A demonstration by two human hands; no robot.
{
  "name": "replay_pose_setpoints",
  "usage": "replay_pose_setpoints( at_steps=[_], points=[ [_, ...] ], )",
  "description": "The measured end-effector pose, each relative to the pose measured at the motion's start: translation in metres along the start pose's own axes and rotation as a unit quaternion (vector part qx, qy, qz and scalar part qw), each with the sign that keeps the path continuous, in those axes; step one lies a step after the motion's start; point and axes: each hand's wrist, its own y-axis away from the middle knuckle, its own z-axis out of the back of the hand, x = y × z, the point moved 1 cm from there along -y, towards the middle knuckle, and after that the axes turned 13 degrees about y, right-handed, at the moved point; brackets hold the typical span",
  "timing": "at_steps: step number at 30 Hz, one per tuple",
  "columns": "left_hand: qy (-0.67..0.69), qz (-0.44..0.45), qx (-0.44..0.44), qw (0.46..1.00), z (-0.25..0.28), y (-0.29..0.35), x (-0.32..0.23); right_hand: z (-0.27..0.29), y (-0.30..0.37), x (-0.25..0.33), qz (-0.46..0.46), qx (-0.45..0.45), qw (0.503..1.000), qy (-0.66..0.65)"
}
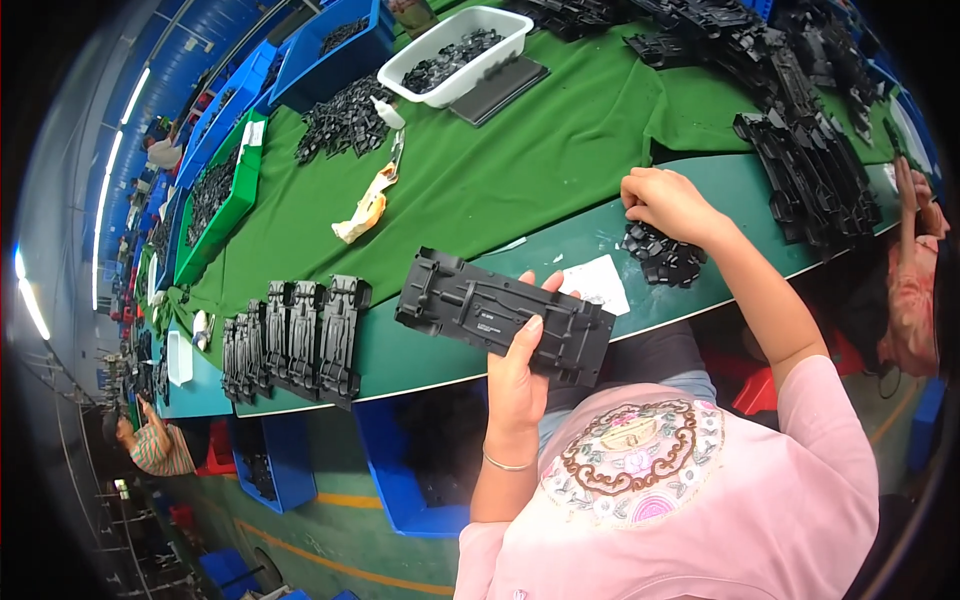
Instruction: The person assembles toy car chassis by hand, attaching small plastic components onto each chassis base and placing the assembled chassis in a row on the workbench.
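My left hand [522,362] grips a long black plastic chassis plate [490,312] with moulded ribs, thumb across its face and fingers behind the far edge. The plate is held tilted above the table's near edge. My right hand [668,200] reaches to a small heap of black plastic parts [664,256] on the green table. Its fingers are bent together at the top of the heap, and whether a part is between them is hidden. A white paper sheet [598,284] lies between the plate and the heap.
Several similar chassis plates [340,335] stand in a row on the left. More plates [808,175] are stacked on the right. A white bin [456,55], a green bin [222,200] and a white bottle [388,114] sit farther back on green cloth. Co-workers sit at both sides.
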Motion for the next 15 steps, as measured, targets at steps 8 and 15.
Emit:
replay_pose_setpoints(
  at_steps=[8, 15],
  points=[
    [0.011, -0.002, -0.011, 1.0, -0.002, -0.002, -0.002, 0.001, 0.005, 0.001, -0.083, -0.056, 0.968, -0.231],
    [-0.072, 0.041, 0.014, 0.996, -0.003, -0.001, -0.009, 0.015, 0.015, 0.018, -0.09, 0.054, 0.871, -0.48]
  ],
)
